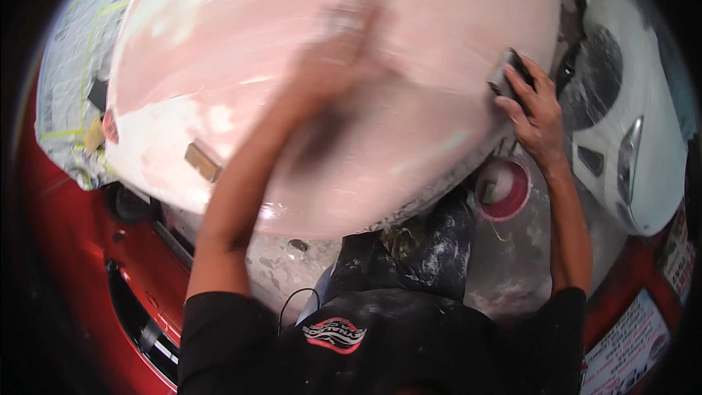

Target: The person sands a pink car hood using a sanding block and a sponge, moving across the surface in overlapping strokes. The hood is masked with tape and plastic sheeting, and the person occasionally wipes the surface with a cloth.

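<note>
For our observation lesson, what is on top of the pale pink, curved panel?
A tan rectangular block, the blurred left hand, and the right hand gripping a grey and black block. The panel beneath them is covered; blur hides whether the left hand holds anything.

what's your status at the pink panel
Left hand blurred over pink panel, grip unclear. Right hand gripping dark-edged block. Tan block beside left forearm.

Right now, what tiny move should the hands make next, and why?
Perhaps slide the small black-and-grey block along the pale pink curved panel: the bare right hand grips it near the panel's edge, and the panel's colour looks patchy. The blurred bare left hand is well clear of it.
</note>
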The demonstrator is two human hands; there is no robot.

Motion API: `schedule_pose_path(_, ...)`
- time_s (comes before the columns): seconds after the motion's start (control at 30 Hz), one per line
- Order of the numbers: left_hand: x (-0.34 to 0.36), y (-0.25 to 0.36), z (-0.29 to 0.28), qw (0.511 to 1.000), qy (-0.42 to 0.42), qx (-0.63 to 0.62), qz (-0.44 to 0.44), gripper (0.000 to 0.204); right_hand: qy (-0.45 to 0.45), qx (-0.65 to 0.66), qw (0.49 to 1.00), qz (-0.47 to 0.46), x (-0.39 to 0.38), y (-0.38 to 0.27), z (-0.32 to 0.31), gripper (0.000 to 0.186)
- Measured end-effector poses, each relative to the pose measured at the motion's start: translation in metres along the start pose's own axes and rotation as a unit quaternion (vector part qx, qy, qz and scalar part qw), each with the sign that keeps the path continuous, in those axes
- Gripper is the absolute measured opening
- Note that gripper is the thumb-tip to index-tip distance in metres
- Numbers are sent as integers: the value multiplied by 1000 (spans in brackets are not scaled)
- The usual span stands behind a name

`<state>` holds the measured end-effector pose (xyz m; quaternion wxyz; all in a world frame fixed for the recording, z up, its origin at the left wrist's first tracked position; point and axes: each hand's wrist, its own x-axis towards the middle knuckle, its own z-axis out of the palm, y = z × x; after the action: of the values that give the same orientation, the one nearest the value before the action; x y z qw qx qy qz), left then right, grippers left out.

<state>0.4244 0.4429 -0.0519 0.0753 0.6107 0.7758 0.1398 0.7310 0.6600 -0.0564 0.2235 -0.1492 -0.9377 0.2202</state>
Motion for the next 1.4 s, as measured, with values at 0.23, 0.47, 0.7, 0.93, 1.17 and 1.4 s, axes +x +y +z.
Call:
schedule_pose_path(0.23,-127,-309,-121,935,110,221,-254,79,-47,32,994,-88,3,29,5,52)
schedule_pose_path(0.47,-139,-298,-114,926,91,319,-179,59,-94,0,972,-214,65,3,32,47)
schedule_pose_path(0.7,-98,-279,-119,938,139,197,-249,80,-71,15,960,-272,208,-107,116,49)
schedule_pose_path(0.93,-146,-265,-116,919,125,243,-283,81,-167,-34,958,-228,81,-1,14,48)
schedule_pose_path(1.17,-120,-224,-125,919,104,197,-326,78,-128,16,952,-278,159,-82,78,42)
schedule_pose_path(1.4,-114,-235,-120,922,110,178,-326,75,-102,38,943,-315,253,-175,149,43)
